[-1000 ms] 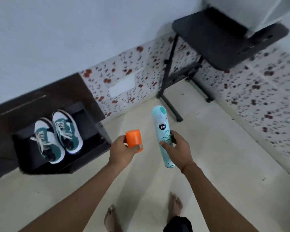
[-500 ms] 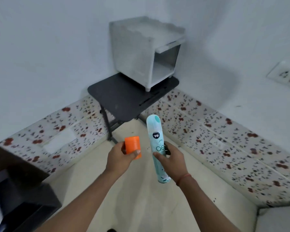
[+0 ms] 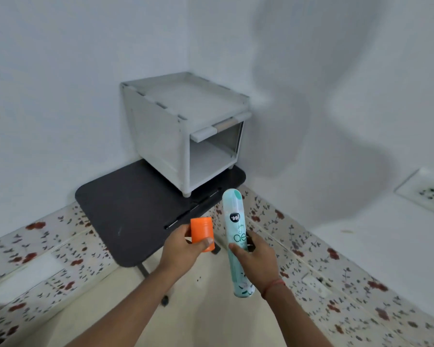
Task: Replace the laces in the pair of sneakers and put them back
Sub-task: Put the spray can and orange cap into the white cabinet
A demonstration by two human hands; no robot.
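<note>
- The left hand (image 3: 183,249) curled round a small orange container (image 3: 202,234), thumb pressed on its near side
- The right hand (image 3: 257,254) gripped a tall teal spray can (image 3: 236,236), held almost upright
- Both were raised near the black table (image 3: 125,209), which carried a white cabinet (image 3: 161,136) at its far right
- The sneakers were out of view
</note>
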